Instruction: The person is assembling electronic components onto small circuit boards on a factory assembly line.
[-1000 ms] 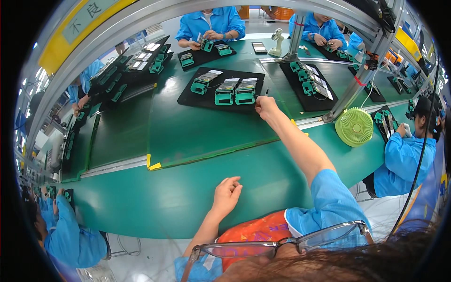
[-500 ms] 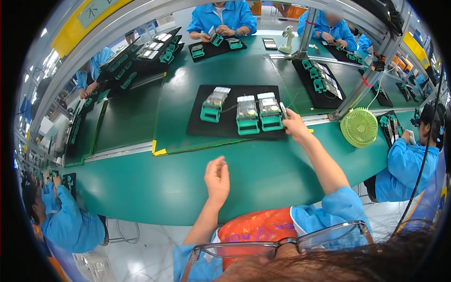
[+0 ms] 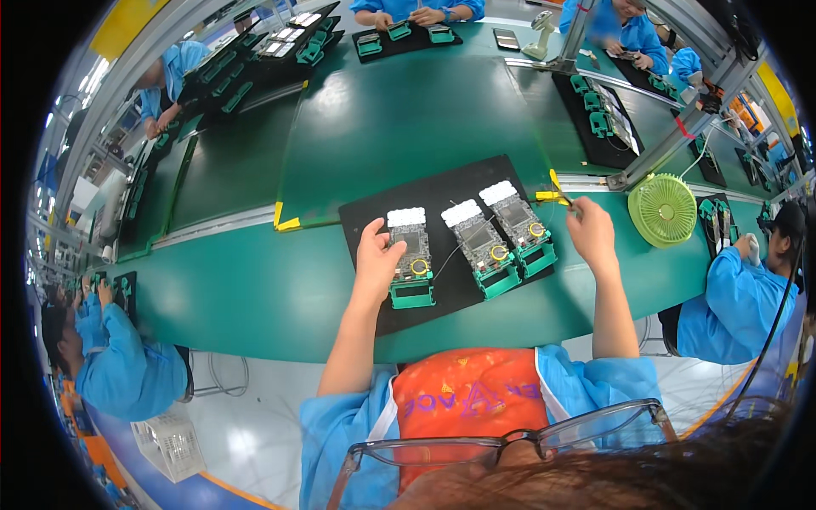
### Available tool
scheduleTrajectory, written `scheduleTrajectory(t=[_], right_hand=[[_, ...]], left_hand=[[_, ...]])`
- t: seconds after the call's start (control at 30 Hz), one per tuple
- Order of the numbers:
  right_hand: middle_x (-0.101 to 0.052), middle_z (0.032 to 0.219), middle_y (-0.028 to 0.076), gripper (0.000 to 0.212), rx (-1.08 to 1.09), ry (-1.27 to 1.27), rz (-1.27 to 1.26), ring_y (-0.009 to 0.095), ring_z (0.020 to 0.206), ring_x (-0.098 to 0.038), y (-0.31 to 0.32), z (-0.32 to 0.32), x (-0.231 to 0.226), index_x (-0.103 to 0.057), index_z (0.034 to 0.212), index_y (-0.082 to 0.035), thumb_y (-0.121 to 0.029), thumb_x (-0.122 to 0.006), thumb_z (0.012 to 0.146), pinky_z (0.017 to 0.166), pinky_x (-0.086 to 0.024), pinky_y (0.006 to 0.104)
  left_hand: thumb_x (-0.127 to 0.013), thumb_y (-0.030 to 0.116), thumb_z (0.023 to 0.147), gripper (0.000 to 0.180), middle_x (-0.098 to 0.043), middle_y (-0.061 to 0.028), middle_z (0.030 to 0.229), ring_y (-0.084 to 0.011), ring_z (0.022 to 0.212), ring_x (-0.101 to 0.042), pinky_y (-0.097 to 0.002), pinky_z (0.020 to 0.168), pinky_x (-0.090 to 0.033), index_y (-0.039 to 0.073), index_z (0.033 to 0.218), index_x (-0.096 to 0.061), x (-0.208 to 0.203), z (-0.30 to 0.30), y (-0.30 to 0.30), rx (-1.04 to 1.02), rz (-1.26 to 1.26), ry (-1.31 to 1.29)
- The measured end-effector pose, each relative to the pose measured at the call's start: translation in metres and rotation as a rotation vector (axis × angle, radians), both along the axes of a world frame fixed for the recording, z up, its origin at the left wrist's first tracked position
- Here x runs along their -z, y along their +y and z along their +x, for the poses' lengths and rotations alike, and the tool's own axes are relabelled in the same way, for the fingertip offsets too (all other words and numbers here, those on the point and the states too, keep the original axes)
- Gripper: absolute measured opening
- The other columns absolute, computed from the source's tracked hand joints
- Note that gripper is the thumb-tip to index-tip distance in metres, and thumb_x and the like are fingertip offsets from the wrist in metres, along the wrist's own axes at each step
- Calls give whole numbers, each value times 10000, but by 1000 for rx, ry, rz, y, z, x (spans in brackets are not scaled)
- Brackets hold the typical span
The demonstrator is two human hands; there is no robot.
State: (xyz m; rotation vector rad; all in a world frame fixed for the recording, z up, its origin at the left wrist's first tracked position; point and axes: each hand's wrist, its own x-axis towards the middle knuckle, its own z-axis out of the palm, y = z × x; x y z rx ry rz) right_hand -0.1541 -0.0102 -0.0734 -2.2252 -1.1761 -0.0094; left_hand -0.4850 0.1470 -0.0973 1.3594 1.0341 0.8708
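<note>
Three circuit boards in green plastic holders lie on a black mat (image 3: 455, 183), each with white blocks at its far end and a round yellow-rimmed part near the holder. My left hand (image 3: 376, 262) is beside the left board (image 3: 410, 248), fingers apart, thumb over its edge; contact is unclear. The middle board (image 3: 474, 238) and right board (image 3: 517, 219) sit close together, tilted. To the right of the mat, my right hand (image 3: 592, 231) pinches a thin, dark, pointed tool (image 3: 560, 190), its tip near yellow tape. A thin wire (image 3: 449, 260) runs between the left and middle boards.
A green fan (image 3: 662, 210) stands at the right beside a metal post (image 3: 659, 153). Across the green table (image 3: 255, 314), co-workers handle similar boards on black mats (image 3: 408, 41). A phone (image 3: 506, 39) and handheld scanner (image 3: 540, 36) lie at the back.
The mat with its boards has come nearer to me and turned. My left hand has moved forward to the left board. My right hand has shifted right, off the mat, with the tool.
</note>
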Motion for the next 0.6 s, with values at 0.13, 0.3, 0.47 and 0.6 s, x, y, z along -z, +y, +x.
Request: scheduleTrajectory(t=[0.13,0.3,0.47,0.6], right_hand=[[-596,759,-19,169,-585,877,111,69,691,-543,-5,-55,-28,-616,858,-21,-187,-619,884,601,-441,255],[-632,932,38,216,-1123,1378,-221,66,793,-587,2,-123,-9,-586,1045,-34,-188,-633,901,687,-458,232],[-557,1207,167,104,-751,1591,331,132,886,-631,19,-134,-17,-504,918,-65,-38,-599,888,476,-323,173],[-622,1097,166,58,-650,1595,579,119,823,-646,24,-139,-30,-484,932,-61,-37,-537,933,458,-310,158]], left_hand=[[-563,-98,818,569,-621,-169,1072,-199,922,-639,-304,784,-535,-88,1341,-341,-10,-14,-10,16,-124,-242],[-577,-101,817,355,-646,-139,1046,-184,929,-642,-307,837,-529,-84,1167,-520,-37,-18,-28,93,-129,-354],[-583,-66,854,264,-654,-127,1038,-154,927,-633,-283,835,-514,-76,1116,-545,-48,-25,-46,80,-57,-342],[-570,-45,880,201,-660,-118,1016,-135,894,-632,-271,814,-513,-74,1079,-571,-53,-21,-58,52,-8,-324]])
